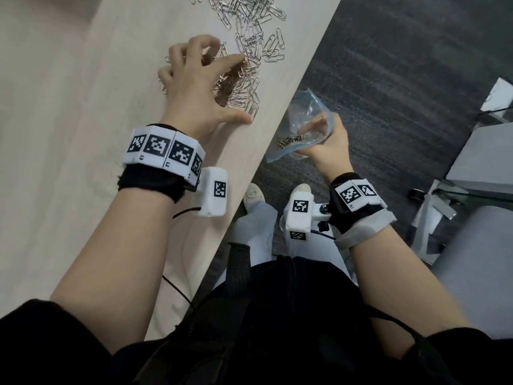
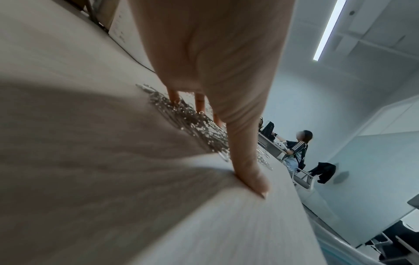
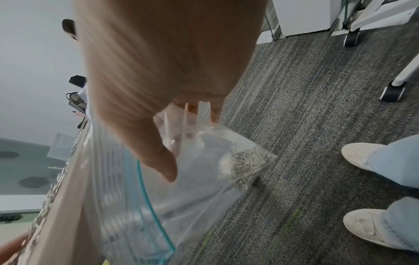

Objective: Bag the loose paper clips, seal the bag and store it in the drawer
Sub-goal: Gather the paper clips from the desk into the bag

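Loose silver paper clips (image 1: 249, 37) lie scattered on the pale wooden table (image 1: 69, 107). My left hand (image 1: 213, 87) arches over a pile of clips (image 1: 244, 87) near the table's edge, fingers spread with their tips on the clips and the thumb flat on the wood. The left wrist view shows the fingertips (image 2: 174, 98) standing in the clips (image 2: 192, 123). Just off the edge and below it, my right hand (image 1: 330, 143) grips a clear zip bag (image 1: 305, 112), its mouth open towards the table. A clump of clips (image 3: 244, 166) sits in the bag's (image 3: 181, 206) lower corner. No drawer is in view.
The table edge runs diagonally, with dark carpet (image 1: 388, 93) beyond it. My white shoes (image 1: 254, 194) are under the edge. White furniture on casters (image 1: 485, 162) stands at the right. Another person (image 2: 297, 148) stands far off behind the table.
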`<action>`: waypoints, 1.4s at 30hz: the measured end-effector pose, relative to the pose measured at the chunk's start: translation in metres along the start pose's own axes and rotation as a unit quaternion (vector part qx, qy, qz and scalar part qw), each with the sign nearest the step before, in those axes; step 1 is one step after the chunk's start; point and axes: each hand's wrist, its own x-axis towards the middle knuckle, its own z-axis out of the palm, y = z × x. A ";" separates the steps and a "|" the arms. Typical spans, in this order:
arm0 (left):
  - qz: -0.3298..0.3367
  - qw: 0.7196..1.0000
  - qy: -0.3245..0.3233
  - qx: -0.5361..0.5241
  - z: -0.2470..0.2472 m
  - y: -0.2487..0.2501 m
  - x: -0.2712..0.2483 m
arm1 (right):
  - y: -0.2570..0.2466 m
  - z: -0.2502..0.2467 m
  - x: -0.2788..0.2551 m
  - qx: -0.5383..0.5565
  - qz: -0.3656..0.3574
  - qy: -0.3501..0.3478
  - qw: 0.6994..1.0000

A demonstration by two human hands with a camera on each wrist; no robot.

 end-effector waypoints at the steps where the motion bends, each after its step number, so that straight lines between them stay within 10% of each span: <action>1: 0.005 1.000 0.008 -0.008 0.002 0.001 -0.001 | 0.000 0.000 -0.001 -0.001 -0.001 -0.002 1.000; 12: 0.067 0.997 0.026 -0.041 0.015 0.008 -0.018 | -0.003 0.008 -0.008 0.008 -0.024 -0.004 1.000; 19: 0.108 0.991 -0.080 -0.005 0.007 0.021 -0.007 | -0.003 0.009 -0.010 0.013 -0.029 -0.005 0.999; 42: 0.168 0.983 -0.035 -0.061 0.023 0.036 -0.018 | 0.000 0.011 -0.009 0.007 -0.025 0.005 1.000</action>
